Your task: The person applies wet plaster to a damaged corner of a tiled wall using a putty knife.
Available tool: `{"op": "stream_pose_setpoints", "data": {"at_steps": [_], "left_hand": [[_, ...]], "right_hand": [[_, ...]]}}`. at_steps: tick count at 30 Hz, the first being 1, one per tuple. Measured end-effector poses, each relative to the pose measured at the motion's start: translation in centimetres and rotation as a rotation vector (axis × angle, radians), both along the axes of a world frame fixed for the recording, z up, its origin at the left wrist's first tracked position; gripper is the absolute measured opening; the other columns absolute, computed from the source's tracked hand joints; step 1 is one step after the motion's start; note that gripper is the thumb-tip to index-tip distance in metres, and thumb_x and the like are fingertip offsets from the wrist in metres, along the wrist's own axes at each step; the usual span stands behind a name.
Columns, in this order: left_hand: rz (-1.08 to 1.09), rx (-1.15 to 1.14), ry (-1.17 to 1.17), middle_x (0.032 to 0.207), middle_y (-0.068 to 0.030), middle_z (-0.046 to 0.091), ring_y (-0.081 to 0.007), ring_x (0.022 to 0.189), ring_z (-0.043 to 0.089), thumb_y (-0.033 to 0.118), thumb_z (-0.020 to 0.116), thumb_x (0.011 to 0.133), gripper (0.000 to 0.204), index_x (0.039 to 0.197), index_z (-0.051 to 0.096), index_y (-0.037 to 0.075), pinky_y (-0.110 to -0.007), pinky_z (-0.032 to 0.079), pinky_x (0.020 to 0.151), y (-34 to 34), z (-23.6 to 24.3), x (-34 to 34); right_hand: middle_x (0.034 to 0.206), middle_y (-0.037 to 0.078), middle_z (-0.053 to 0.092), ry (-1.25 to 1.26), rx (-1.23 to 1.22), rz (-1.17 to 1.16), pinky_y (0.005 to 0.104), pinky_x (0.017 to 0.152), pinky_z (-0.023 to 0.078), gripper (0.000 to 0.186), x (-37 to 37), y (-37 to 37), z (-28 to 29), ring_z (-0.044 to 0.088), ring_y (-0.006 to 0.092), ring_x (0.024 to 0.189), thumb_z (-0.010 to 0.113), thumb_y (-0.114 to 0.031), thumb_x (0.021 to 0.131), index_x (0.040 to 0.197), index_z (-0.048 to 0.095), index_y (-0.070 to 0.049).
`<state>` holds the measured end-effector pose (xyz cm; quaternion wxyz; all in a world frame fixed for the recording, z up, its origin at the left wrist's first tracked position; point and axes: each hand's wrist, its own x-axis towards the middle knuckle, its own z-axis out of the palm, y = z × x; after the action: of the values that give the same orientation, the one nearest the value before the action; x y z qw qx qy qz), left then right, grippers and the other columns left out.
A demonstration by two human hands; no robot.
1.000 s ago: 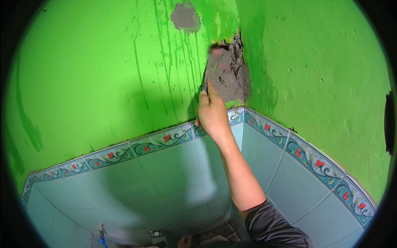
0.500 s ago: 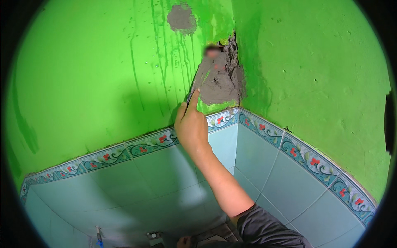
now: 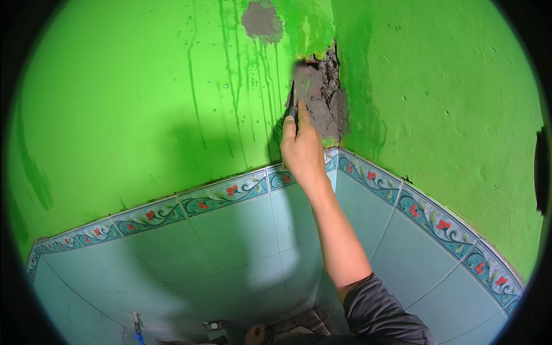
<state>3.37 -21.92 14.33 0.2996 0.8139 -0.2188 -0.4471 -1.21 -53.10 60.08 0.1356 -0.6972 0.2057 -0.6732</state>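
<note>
My right hand (image 3: 303, 146) reaches up to the wall corner, closed round a trowel (image 3: 296, 92) with its index finger stretched along the tool. The handle is mostly hidden in the palm, and the blade is hard to tell from the grey mortar around it. The blade lies against a rough patch of wet mortar (image 3: 329, 112) beside the corner, just above the tiles. Crumbly, uneven mortar runs up the corner. A smaller, rounder mortar patch (image 3: 262, 22) sits higher on the left wall. My left hand cannot be made out.
Bright green walls (image 3: 132, 115) meet in the corner, with wet drips on the left one. A floral border (image 3: 230, 192) tops the pale blue tiles (image 3: 414, 259). Low down are a tap with a blue part (image 3: 138, 333) and a small skin-coloured shape (image 3: 256, 334), perhaps a foot.
My right hand and the trowel have moved right and slightly up, nearer the corner. The view has shifted a little.
</note>
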Motion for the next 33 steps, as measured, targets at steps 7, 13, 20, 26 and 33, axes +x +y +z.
{"op": "stream_pose_setpoints", "data": {"at_steps": [7, 13, 20, 26, 33], "left_hand": [[-0.042, -0.072, 0.014, 0.155, -0.014, 0.029, -0.0282, 0.142, 0.028, 0.044, 0.039, 0.103, 0.056, 0.15, 0.034, 0.013, -0.04, 0.025, 0.118, 1.0, -2.9, 0.8], [-0.261, -0.068, -0.164, 0.155, -0.0155, 0.03, -0.0293, 0.142, 0.029, 0.041, 0.042, 0.103, 0.055, 0.15, 0.033, 0.014, -0.041, 0.026, 0.118, 1.5, -5.0, 2.2], [-0.028, -0.03, -0.006, 0.152, -0.0158, 0.036, -0.0316, 0.14, 0.033, 0.043, 0.042, 0.102, 0.054, 0.148, 0.038, 0.014, -0.043, 0.027, 0.117, 0.2, 0.0, 0.8], [-0.007, -0.029, -0.054, 0.144, -0.0164, 0.046, -0.033, 0.135, 0.041, 0.046, 0.043, 0.102, 0.054, 0.142, 0.046, 0.011, -0.044, 0.032, 0.114, 0.1, -0.1, 0.3], [-0.079, -0.104, -0.064, 0.143, -0.0179, 0.049, -0.0324, 0.134, 0.045, 0.049, 0.042, 0.101, 0.058, 0.142, 0.047, 0.008, -0.042, 0.034, 0.112, -0.3, -1.5, 0.9]], "right_hand": [[0.059, 0.025, 0.059, 0.16, 0.112, -0.016, 0.0502, 0.052, 0.049, 0.055, 0.9, 3.0, -3.2, 0.059, 0.0431, 0.052, 0.045, -0.018, 0.098, 0.142, 0.035, 0.014], [0.054, 0.019, 0.057, 0.305, 0.056, -0.17, 0.0464, 0.047, 0.047, 0.057, 1.0, 2.7, -6.6, 0.056, 0.0371, 0.046, 0.047, -0.019, 0.099, 0.147, 0.031, 0.007], [0.073, 0.022, 0.066, 0.464, 0.04, -0.192, 0.0466, 0.047, 0.05, 0.061, -2.8, 1.0, -10.6, 0.061, 0.0372, 0.052, 0.048, -0.019, 0.098, 0.151, 0.027, 0.002], [0.069, 0.021, 0.063, 0.315, -0.033, -0.229, 0.0477, 0.048, 0.048, 0.061, -2.3, -0.8, -10.4, 0.059, 0.0387, 0.052, 0.048, -0.019, 0.099, 0.152, 0.026, 0.0], [0.075, 0.017, 0.066, 0.382, -0.009, -0.245, 0.0459, 0.045, 0.049, 0.063, -1.2, 0.8, -12.3, 0.059, 0.0343, 0.049, 0.051, -0.018, 0.097, 0.151, 0.027, 0.004]]}}
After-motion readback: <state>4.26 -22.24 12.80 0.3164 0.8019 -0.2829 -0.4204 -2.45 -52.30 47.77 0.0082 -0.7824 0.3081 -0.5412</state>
